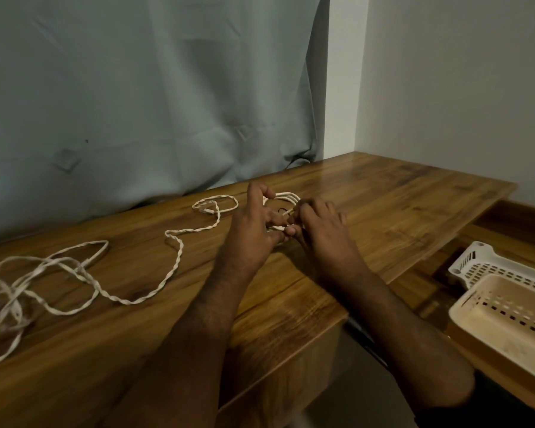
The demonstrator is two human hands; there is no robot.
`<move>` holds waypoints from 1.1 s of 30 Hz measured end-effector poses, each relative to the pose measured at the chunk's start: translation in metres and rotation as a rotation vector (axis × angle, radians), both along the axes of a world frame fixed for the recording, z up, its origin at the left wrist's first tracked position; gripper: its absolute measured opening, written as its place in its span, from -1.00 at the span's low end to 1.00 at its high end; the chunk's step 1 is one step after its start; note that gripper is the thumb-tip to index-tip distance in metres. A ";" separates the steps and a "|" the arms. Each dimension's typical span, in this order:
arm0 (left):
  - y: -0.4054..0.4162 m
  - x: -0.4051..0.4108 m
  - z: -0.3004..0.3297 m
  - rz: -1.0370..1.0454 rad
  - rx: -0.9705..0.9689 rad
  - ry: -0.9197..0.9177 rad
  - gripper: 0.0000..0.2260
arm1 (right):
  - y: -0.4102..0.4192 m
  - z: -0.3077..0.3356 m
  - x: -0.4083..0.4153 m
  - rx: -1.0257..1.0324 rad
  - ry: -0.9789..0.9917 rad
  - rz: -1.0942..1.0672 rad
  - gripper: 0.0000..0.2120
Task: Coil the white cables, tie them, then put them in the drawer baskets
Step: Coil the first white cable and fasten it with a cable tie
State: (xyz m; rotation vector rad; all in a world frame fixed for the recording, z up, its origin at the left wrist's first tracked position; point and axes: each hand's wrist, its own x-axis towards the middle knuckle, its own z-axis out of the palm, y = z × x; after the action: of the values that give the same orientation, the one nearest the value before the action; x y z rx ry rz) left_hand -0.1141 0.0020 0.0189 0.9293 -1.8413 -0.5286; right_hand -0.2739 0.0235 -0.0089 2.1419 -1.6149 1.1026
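Observation:
A small coil of white cable (pixel 286 197) sits between my two hands at the middle of the wooden table (pixel 383 211). My left hand (pixel 254 233) holds the coil's near side, forefinger raised. My right hand (pixel 318 230) pinches the coil's strands from the right. A small dark tie shows faintly inside the coil, partly hidden by my fingers. A long twisted white cable (pixel 173 267) trails loose leftward across the table, and more tangled white cable (pixel 10 291) lies at the far left.
Two perforated plastic baskets sit in an open drawer at the lower right: a white basket (pixel 476 257) behind and a beige basket (pixel 488 304) in front. A grey curtain (pixel 136 103) hangs behind the table. A white wall stands at the right.

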 end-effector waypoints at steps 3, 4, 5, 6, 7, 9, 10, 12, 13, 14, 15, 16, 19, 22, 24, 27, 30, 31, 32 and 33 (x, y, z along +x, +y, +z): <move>0.000 0.000 0.000 0.028 0.014 -0.012 -0.37 | 0.001 0.001 0.001 0.017 0.027 -0.002 -0.71; 0.000 0.000 0.000 0.033 0.016 -0.012 -0.36 | 0.002 0.002 0.001 0.020 0.026 0.006 -0.70; -0.001 0.000 0.000 0.035 0.014 -0.011 -0.36 | 0.002 0.002 0.001 0.024 0.009 0.023 -0.67; -0.001 0.000 0.000 0.035 0.004 -0.009 -0.35 | 0.003 0.003 0.001 0.028 -0.024 0.049 -0.63; -0.001 0.000 0.000 0.033 -0.009 -0.009 -0.35 | 0.005 0.004 0.001 0.035 -0.066 0.077 -0.58; 0.001 0.000 0.000 0.029 -0.029 -0.019 -0.36 | 0.007 0.005 0.000 0.045 -0.133 0.114 -0.54; 0.003 0.000 0.000 0.028 -0.037 -0.024 -0.37 | 0.007 0.005 0.000 0.041 -0.151 0.117 -0.54; 0.003 0.001 0.001 0.018 -0.060 -0.017 -0.36 | 0.008 0.005 -0.001 0.031 -0.157 0.106 -0.55; 0.002 0.001 0.001 0.015 -0.084 -0.025 -0.37 | 0.008 0.005 -0.001 0.029 -0.150 0.096 -0.54; 0.002 0.001 0.001 0.014 -0.122 -0.051 -0.42 | 0.008 0.005 -0.001 0.023 -0.136 0.086 -0.54; 0.000 0.000 0.001 0.012 -0.168 -0.092 -0.50 | 0.008 0.005 -0.001 0.011 -0.115 0.073 -0.54; -0.001 0.000 0.001 0.009 -0.207 -0.139 -0.60 | 0.009 0.005 -0.001 -0.005 -0.093 0.060 -0.54; -0.005 0.002 -0.001 -0.006 -0.212 -0.249 -0.77 | 0.011 0.005 -0.002 -0.042 -0.050 0.026 -0.68; -0.006 0.007 0.002 -0.028 -0.169 -0.301 -0.85 | 0.013 0.004 0.000 -0.034 -0.028 0.034 -0.74; -0.007 0.012 0.005 -0.055 -0.104 -0.319 -0.86 | 0.013 0.005 0.001 -0.013 -0.005 0.045 -0.71; -0.007 0.019 0.007 -0.083 -0.053 -0.370 -0.85 | 0.012 0.004 0.000 0.003 0.038 0.038 -0.71; -0.005 0.022 0.010 -0.118 -0.010 -0.341 -0.90 | 0.014 0.004 0.001 0.002 0.029 0.048 -0.70; -0.005 0.023 0.011 -0.118 0.001 -0.331 -0.92 | 0.014 0.004 0.001 0.005 0.021 0.062 -0.69; -0.006 0.024 0.012 -0.106 0.002 -0.331 -0.91 | 0.015 0.004 0.001 0.009 0.015 0.075 -0.68; -0.006 0.024 0.013 -0.089 -0.003 -0.337 -0.90 | 0.016 0.004 0.002 0.012 0.012 0.084 -0.68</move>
State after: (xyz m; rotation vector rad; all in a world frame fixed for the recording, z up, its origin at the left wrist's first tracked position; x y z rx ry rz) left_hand -0.0899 -0.0045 0.0322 0.9835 -2.1934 -0.4429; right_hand -0.2723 0.0390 -0.0045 2.2384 -1.5432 1.1047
